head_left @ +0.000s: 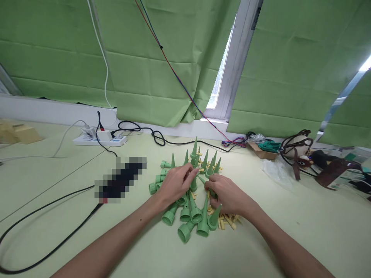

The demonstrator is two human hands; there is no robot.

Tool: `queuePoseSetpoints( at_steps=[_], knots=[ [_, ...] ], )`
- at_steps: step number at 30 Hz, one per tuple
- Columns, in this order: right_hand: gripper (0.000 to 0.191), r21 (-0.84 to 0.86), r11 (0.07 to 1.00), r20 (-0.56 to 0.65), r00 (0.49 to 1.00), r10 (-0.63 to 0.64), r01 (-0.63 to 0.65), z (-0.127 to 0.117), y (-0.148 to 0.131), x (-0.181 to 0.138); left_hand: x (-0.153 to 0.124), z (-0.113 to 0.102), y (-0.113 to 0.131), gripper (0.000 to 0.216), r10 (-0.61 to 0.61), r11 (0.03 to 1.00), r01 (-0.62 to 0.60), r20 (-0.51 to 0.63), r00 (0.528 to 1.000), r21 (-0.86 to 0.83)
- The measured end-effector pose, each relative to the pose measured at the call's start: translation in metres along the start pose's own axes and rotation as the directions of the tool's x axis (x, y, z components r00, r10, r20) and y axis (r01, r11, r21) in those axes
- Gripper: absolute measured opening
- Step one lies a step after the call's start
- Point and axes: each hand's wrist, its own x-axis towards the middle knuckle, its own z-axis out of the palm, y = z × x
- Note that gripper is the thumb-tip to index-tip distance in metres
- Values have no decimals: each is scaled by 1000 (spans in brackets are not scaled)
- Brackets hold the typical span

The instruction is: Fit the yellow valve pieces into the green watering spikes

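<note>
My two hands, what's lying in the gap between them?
In the head view, green cones and small yellow pieces lie between your left hand and right hand.

On the table [290, 231] there are at least ten green plastic spikes [203, 224], but they overlap, so their exact number cannot be told, and of the small yellow plastic pieces [230, 222] there are many, too crowded to count. The hands are two, one left hand [177, 180] and one right hand [224, 193]. Further, I can count one white power strip [100, 141], one dark pixelated object [124, 179], one small open cardboard box [264, 154], one red wire [147, 22] and one blue wire [150, 23].
</note>
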Motion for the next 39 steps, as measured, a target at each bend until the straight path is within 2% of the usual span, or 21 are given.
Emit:
queuePoseSetpoints(
  at_steps=[15,21,26,29,32,36,39],
  knots=[
    [15,8,1000,-74,997,14,-13,11,-1,3,-3,3,-1,33,76,997,-76,-31,997,9],
    [12,35,999,-161,986,43,-38,12,-2,4,-2,5,-2,32,120,992,-118,-52,991,37],
    [11,91,996,-267,964,22,2,16,-3,4,-2,6,-5,35,214,973,-207,-68,974,101],
    [9,138,990,-347,937,20,30,20,-3,6,-3,6,-5,34,271,957,-267,-29,962,110],
    [7,211,976,-410,911,44,48,23,-3,9,-5,6,-4,25,288,951,-290,41,957,108],
    [4,257,964,-465,883,61,68,24,-3,11,-5,6,-4,18,296,942,-311,120,948,128],
    [5,262,961,-488,871,53,89,23,-3,11,-5,6,-4,18,305,939,-320,129,944,126]
  ],
)
